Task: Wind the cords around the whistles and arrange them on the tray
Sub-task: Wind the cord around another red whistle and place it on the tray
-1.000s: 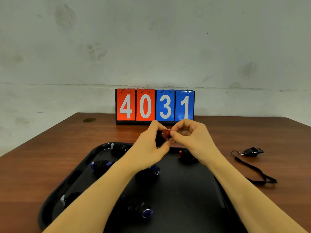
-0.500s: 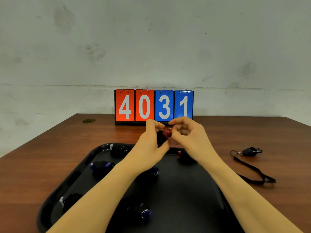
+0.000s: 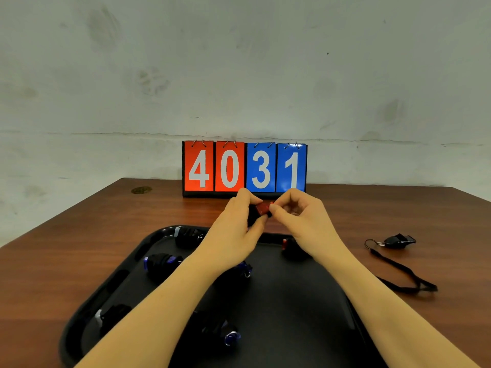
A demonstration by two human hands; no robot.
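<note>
Flip scoreboard point(image 3: 244, 167) reads 4031. Left hand point(image 3: 233, 232) and right hand point(image 3: 300, 219), both grips pinching red whistle point(image 3: 263, 208) above tray point(image 3: 305, 301).

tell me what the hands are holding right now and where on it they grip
Both hold one red whistle above the tray. The left hand grips its black cord-wound end; the right hand pinches the red end with its fingers.

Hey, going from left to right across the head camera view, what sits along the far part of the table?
Small round brass-coloured disc → red and blue flip scoreboard reading 4031 → loose black whistle with its unwound cord, lying on the brown wooden table right of the black plastic tray.
</note>
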